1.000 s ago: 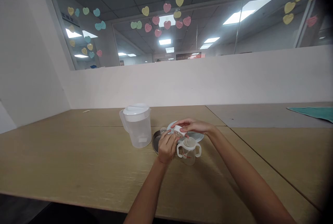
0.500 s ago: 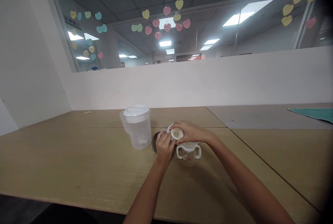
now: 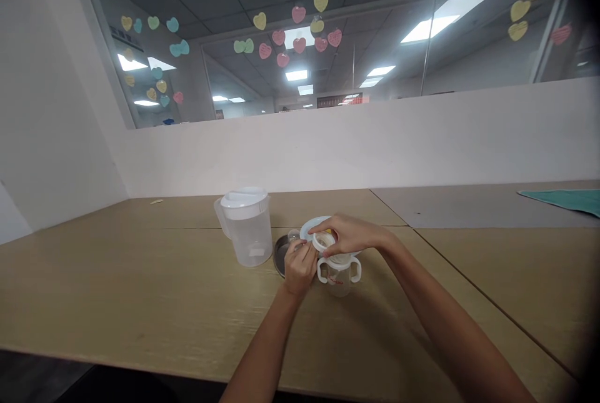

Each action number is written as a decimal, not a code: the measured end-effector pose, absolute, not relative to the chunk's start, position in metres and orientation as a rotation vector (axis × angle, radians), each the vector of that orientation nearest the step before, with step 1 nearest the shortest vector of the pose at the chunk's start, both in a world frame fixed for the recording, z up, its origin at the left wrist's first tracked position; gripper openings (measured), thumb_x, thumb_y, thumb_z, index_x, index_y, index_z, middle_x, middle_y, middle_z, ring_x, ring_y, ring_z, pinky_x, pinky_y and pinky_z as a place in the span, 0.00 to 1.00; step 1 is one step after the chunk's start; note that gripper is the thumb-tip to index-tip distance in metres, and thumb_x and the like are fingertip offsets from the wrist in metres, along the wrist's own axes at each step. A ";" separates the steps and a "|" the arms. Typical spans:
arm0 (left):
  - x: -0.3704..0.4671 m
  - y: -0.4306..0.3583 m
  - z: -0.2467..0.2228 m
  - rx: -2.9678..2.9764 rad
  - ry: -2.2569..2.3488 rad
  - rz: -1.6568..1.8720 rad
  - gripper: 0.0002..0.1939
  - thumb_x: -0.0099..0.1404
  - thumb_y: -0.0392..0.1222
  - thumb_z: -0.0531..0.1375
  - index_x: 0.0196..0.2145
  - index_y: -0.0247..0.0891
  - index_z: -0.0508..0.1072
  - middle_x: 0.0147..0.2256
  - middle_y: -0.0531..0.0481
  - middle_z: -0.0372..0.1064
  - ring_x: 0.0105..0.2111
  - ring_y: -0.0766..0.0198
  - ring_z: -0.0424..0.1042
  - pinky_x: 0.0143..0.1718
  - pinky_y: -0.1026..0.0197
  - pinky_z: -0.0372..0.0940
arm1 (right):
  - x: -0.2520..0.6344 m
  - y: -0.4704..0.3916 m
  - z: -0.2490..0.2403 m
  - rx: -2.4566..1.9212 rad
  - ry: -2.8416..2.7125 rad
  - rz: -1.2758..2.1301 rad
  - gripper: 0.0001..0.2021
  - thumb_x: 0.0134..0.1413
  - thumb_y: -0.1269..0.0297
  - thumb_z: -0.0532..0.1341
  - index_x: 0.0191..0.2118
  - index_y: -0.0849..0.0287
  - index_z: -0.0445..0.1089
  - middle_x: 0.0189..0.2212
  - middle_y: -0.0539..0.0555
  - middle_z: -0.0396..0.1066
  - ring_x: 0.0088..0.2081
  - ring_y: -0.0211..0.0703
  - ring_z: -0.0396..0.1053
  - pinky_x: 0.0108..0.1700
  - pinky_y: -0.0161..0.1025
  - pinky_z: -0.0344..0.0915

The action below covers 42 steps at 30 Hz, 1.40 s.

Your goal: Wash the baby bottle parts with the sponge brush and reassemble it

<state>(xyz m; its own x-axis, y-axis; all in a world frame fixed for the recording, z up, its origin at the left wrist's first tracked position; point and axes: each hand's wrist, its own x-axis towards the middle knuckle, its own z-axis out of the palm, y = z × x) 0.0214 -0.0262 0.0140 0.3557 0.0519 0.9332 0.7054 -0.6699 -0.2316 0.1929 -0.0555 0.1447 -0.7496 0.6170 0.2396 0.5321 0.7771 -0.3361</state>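
My right hand [image 3: 349, 235] is closed on a small white bottle collar [image 3: 323, 240], thumb and fingers around its sides, its round opening facing me. Against the collar's left side are the pinched fingers of my left hand [image 3: 300, 265]; anything between them is too small to make out. Just below my right hand stands a clear baby bottle [image 3: 339, 281] with two white handles, upright on the table. Behind my left hand lies a round dark metal tray [image 3: 280, 254], with a clear dome-shaped piece [image 3: 294, 235] at its back edge.
A translucent pitcher [image 3: 250, 234] with a white lid stands left of the tray. A pale blue plate [image 3: 307, 226] lies behind my hands, partly covered. At the far right is a green cloth [image 3: 565, 199]. The white wall [image 3: 300, 153] bounds the table's back.
The collar has tilted and moved slightly right, so its hollow opening shows more. My fingers have shifted on it, uncovering more of the plate and tray. The view has shifted slightly.
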 end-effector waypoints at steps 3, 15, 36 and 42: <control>0.021 -0.026 0.013 -2.045 -0.620 -1.281 0.10 0.63 0.30 0.51 0.40 0.35 0.69 0.30 0.48 0.73 0.28 0.67 0.71 0.43 0.58 0.64 | 0.194 -0.057 0.146 -0.895 -2.673 0.384 0.21 0.40 0.62 0.64 0.45 0.58 0.72 0.25 0.47 0.69 0.26 0.34 0.59 0.27 0.30 0.52; 0.013 -0.026 0.018 -1.975 -0.777 -1.521 0.07 0.64 0.32 0.51 0.36 0.36 0.68 0.30 0.47 0.72 0.32 0.63 0.69 0.40 0.57 0.61 | 0.175 -0.068 0.143 -0.966 -2.489 -0.019 0.18 0.42 0.63 0.64 0.43 0.54 0.72 0.34 0.52 0.73 0.36 0.43 0.66 0.34 0.34 0.55; 0.013 -0.025 0.021 -1.997 -1.007 -1.332 0.10 0.65 0.36 0.51 0.31 0.35 0.71 0.28 0.47 0.71 0.31 0.61 0.67 0.34 0.59 0.54 | 0.170 -0.054 0.130 -1.018 -2.498 -0.155 0.13 0.49 0.59 0.61 0.42 0.53 0.71 0.35 0.53 0.69 0.34 0.40 0.65 0.32 0.31 0.52; 0.010 -0.022 0.018 -2.006 -0.879 -1.405 0.14 0.66 0.37 0.48 0.27 0.36 0.70 0.25 0.47 0.69 0.28 0.63 0.65 0.32 0.59 0.55 | 0.169 -0.063 0.136 -0.954 -2.551 -0.101 0.14 0.44 0.66 0.62 0.41 0.54 0.72 0.36 0.53 0.69 0.34 0.40 0.65 0.32 0.32 0.52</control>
